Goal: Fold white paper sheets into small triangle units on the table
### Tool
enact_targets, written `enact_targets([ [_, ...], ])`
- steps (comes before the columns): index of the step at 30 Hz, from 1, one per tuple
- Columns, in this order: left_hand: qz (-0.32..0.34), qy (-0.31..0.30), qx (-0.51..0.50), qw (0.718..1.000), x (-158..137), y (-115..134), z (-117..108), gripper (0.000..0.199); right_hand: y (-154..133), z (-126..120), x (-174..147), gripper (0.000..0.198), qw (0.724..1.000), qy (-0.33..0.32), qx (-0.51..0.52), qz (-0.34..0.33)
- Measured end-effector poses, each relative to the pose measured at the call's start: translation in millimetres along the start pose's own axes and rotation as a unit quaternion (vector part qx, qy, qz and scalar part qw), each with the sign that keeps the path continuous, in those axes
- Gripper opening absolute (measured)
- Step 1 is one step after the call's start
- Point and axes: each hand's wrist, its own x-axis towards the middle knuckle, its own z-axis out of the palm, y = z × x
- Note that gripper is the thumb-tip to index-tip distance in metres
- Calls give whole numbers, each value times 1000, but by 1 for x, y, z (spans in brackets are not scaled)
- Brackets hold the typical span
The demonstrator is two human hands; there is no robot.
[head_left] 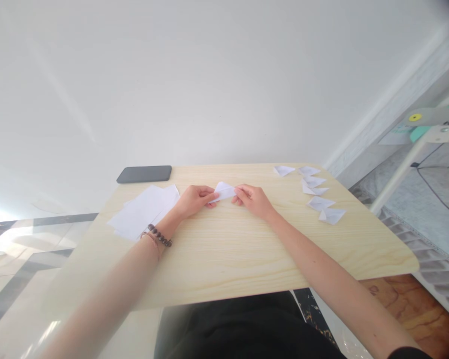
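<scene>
Between my two hands is a small folded piece of white paper (pixel 224 191), pointed at the top with a straight band along its lower edge. My left hand (pixel 199 199) pinches its left end between thumb and fingers. At the right end, my right hand (pixel 251 198) grips it the same way. The paper is held just above or on the tabletop; I cannot tell which. Loose white sheets (pixel 144 209) lie overlapping beside my left wrist. Several folded paper boats (pixel 321 203) sit in a loose line on the right side.
A dark phone (pixel 144 174) lies at the table's back left corner. The light wooden table (pixel 217 269) stands against a white wall (pixel 217 89). To the right of it is a white metal frame (pixel 404 169) with a joint.
</scene>
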Motion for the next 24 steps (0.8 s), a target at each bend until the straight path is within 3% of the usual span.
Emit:
enact_targets([
  [4,5,8,21,1000,1,-1,3,38,-2,1,-1,32,1000,-23,4,-1],
  [8,-5,14,-4,1000,3,-3,5,42,-1,0,0,33,1000,11,-15,3],
  [12,-7,-14,-39,999,3,-2,5,45,2,-2,1,34,998,51,-23,16],
  [20,-5,-36,-15,999,-1,8,4,34,3,-2,1,33,999,39,-20,23],
  [24,3,-76,32,997,-4,12,3,38,0,-4,0,34,1000,16,8,23],
])
